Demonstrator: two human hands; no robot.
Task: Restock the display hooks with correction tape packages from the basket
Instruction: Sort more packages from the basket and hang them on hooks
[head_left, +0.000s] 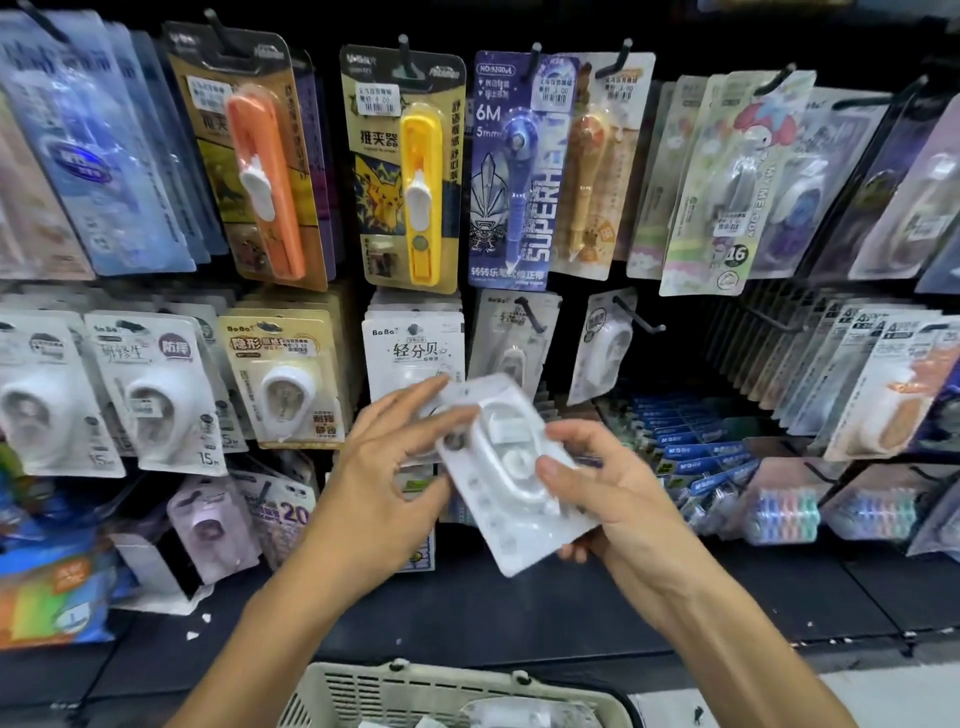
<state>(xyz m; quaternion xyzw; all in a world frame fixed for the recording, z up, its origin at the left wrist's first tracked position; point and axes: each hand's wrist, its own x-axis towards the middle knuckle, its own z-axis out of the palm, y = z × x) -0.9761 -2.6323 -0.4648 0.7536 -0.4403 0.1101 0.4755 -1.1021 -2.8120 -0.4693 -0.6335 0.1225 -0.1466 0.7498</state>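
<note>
Bright, even overhead light (glare on blister packs), edges bowed, perhaps motion-blurred.

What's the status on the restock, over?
Right hand and left hand hold one correction tape package. Not yet hung. Basket below. Nothing blocking hooks.

Hanging clip-pusher packs — orange (265, 176), yellow (421, 192) — upper row.
</note>
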